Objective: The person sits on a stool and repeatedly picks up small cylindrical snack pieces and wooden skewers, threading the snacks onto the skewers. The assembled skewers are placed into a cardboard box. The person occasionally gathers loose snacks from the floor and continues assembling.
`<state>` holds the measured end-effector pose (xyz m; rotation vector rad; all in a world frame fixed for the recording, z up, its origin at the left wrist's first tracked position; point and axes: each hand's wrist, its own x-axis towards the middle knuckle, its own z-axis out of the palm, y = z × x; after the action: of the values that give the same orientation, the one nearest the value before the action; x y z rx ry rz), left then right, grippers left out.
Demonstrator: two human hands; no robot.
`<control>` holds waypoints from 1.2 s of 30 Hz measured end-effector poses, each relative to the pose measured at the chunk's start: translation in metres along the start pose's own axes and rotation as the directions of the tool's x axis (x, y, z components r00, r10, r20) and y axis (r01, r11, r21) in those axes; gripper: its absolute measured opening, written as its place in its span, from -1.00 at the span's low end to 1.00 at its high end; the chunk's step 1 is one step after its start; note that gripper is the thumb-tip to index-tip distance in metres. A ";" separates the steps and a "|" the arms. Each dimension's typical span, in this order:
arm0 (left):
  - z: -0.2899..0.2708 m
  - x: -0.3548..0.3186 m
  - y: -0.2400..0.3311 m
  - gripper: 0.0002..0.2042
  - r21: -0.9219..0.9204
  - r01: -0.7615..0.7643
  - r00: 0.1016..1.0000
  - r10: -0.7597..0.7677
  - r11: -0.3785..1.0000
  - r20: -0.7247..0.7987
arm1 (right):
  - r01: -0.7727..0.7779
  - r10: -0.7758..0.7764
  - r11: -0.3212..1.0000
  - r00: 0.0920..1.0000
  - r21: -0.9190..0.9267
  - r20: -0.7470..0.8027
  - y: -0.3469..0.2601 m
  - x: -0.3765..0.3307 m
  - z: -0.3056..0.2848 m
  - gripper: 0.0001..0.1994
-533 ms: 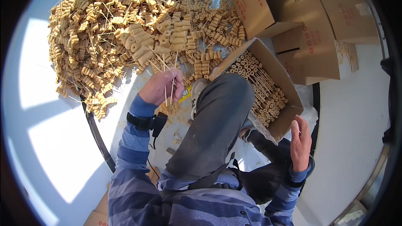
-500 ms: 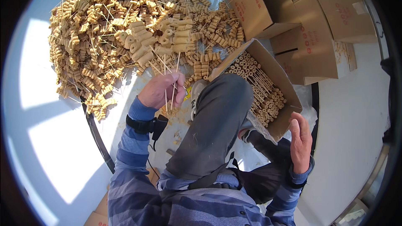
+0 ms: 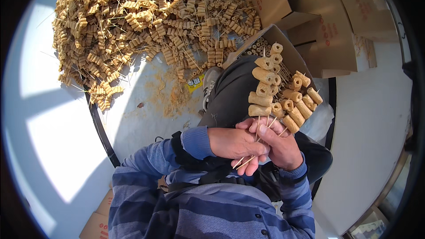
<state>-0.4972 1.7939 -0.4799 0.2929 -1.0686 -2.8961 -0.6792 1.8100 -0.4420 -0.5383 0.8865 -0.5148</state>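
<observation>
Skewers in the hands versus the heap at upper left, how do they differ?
The held skewers form a small bunch; the heap is a broad pile. The held skewers' sticks converge on the left hand and right hand; the heap's sticks point every which way. The held skewers look larger than those in the heap, probably being nearer the camera. Both show tan, tube-like pieces on thin sticks.

the one view, a wide fisheye, looks steeply down from the wearer's head and faces forward over the leg (image 3: 231, 92): shirt (image 3: 208, 217) nearest, skewers (image 3: 260, 99) close, heap (image 3: 115, 26) farther out on the floor (image 3: 133, 121).
</observation>
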 end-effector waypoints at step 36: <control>-0.297 -0.142 -0.037 -0.81 0.528 0.326 -0.214 0.605 0.785 -0.767 | 0.101 0.037 0.951 0.901 0.293 -0.433 0.010 0.010 -0.059 -0.72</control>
<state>-0.3004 1.6466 -0.7020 1.8817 -1.2029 -0.8566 -0.7207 1.7983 -0.4846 -0.1465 1.1961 -0.8091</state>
